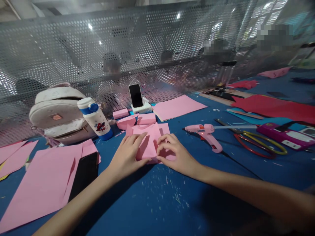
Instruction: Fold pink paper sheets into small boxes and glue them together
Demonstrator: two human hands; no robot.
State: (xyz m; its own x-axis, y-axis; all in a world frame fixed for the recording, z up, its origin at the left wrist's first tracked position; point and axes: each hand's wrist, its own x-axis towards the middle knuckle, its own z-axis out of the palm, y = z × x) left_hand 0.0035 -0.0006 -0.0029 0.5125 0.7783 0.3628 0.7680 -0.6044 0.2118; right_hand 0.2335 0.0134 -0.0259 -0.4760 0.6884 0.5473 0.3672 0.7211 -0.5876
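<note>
A folded piece of pink paper [150, 141] stands partly upright on the blue table in front of me. My left hand [130, 150] is closed around its left side, thumb along the near bottom edge and fingers across the top. At the right side, my right hand [176, 152] pinches the paper's edge with bent fingers; the exact contact is partly hidden. Just behind lie small folded pink paper pieces [146, 119]. To the right of my right hand rests a pink glue gun [205, 132] with a clear glue stick in its back.
A white backpack [59, 114] and a bottle [95, 119] stand at left, near pink sheets [49, 177] and a black phone [85, 172]. Another phone [136, 95] leans at the back. Scissors [261, 146] and a purple power strip [285, 136] lie right. A perforated metal screen [147, 42] stands behind.
</note>
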